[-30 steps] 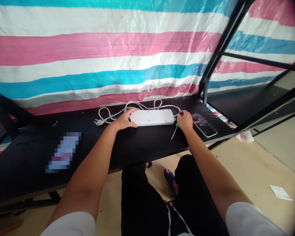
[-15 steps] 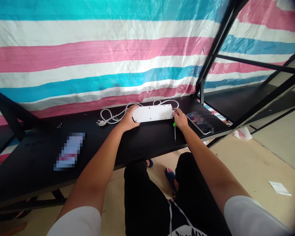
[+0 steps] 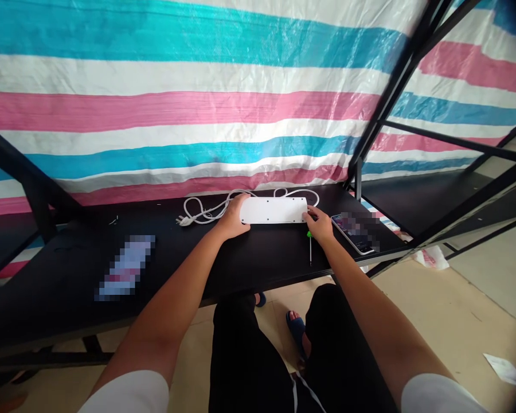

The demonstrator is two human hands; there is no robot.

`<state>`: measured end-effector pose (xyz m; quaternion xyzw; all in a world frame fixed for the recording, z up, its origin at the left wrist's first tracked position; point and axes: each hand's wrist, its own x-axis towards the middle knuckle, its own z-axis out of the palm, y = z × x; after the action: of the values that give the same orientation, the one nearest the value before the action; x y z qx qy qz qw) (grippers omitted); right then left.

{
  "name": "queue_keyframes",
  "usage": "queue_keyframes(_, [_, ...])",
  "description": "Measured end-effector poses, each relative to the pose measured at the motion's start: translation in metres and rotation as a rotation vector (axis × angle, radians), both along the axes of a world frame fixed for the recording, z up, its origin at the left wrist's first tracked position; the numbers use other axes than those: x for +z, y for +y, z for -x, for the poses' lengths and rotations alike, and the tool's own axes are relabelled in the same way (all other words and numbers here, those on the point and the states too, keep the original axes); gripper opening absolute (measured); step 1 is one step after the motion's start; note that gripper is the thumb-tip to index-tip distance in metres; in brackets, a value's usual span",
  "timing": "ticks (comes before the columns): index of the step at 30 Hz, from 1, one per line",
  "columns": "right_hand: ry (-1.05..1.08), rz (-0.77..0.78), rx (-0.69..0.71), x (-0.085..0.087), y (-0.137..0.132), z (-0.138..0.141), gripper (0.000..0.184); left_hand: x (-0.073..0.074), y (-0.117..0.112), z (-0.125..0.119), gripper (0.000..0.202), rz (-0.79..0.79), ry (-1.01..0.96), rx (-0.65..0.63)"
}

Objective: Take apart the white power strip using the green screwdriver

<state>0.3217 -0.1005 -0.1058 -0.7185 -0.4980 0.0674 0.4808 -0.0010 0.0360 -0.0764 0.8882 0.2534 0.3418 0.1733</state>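
White plastic power strip on the black table, between left hand and right hand; its coiled white cord behind-left, green-handled screwdriver and smartphone right.
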Motion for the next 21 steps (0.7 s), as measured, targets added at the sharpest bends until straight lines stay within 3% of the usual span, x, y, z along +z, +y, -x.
queue_keyframes(9, [-0.038, -0.024, 0.043, -0.001, 0.0, 0.002, 0.049, -0.004, 0.005, -0.001, 0.097, -0.051, -0.029, 0.025])
queue_keyframes(21, [-0.112, 0.113, -0.036, 0.008, -0.005, 0.013, 0.056, 0.001, 0.005, 0.004, 0.099, 0.021, 0.026, 0.005])
